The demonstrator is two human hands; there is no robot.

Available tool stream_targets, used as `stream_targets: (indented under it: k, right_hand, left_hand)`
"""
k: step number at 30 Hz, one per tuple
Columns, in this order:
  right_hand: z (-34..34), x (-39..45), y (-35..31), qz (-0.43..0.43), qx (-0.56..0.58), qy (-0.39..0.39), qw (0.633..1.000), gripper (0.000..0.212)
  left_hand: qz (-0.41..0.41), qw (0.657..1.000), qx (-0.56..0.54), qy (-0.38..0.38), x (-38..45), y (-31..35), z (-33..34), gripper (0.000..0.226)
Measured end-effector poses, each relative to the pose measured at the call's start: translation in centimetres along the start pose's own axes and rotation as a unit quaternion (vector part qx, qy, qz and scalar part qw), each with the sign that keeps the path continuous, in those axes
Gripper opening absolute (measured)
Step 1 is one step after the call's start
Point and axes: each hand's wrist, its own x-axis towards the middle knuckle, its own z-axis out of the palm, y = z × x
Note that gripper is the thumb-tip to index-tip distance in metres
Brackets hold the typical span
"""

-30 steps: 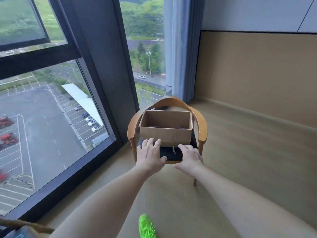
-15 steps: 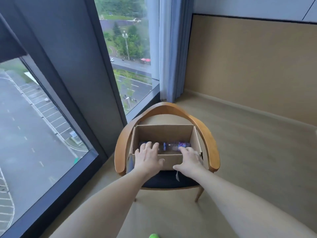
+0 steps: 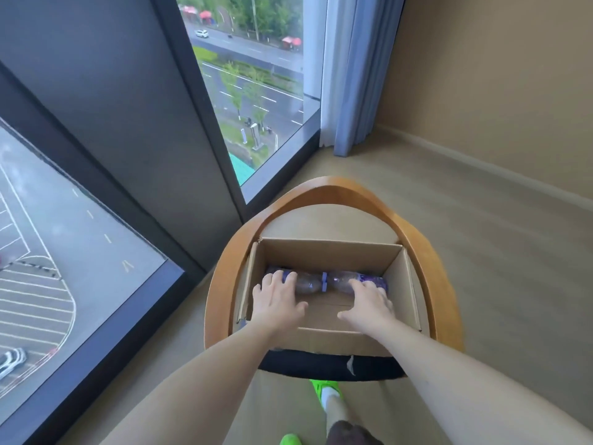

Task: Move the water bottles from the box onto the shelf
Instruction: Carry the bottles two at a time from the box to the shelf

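Both bare forearms reach forward and down from the bottom of the view into an open cardboard box [image 3: 324, 252] that sits on the dark seat cushion [image 3: 330, 364] of a round-backed wooden armchair [image 3: 333, 191].

The left hand [image 3: 276, 300] is palm down inside the box, its fingers laid over the left water bottle [image 3: 305, 283] near that bottle's purple-labelled end, the thumb spread out to the right over the box floor. The fingers bend over the bottle's curve, but whether they have closed round it cannot be told from above.

The right hand [image 3: 369, 303] mirrors it: palm down, fingers resting across the right water bottle [image 3: 345, 279], thumb pointing left toward the other hand. Here too the fingers lie over the top, and a true grip cannot be made out.

The two bottles lie on their sides along the far wall of the box, end to end (their blue caps meet at the middle, between the hands). Both are clear plastic with purple labels.

The chair stands on a beige carpet [image 3: 481, 252] near a floor-to-ceiling window [image 3: 256, 91], with a pale blue curtain [image 3: 349, 72] hanging in the corner. Below the chair a bright green shoe [image 3: 324, 388] shows.
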Motion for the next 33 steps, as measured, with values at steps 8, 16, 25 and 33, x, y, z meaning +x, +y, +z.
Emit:
stream_targets:
  k: [8, 16, 25, 33]
  right_hand:
    - [2.9, 12.6, 1.9, 0.035, -0.025, -0.077, 0.996, 0.078]
    - [7.0, 19.4, 3.3, 0.042, -0.101, -0.104, 0.989, 0.090]
    - [11.0, 21.7, 5.0, 0.023, -0.172, -0.078, 0.982, 0.057]
    - [12.4, 21.6, 5.1, 0.078, -0.078, -0.121, 0.986, 0.048]
  left_hand:
    - [-0.027, 0.995, 0.037, -0.092, 10.4, 0.0, 4.8, 0.072]
    - [0.007, 0.977, 0.106, -0.186, 17.1, -1.4, 10.2, 0.078]
    - [0.053, 0.968, 0.183, -0.161, 18.3, -2.3, 14.4, 0.050]
    - [0.016, 0.951, 0.160, -0.264, 18.5, -3.1, 14.8, 0.059]
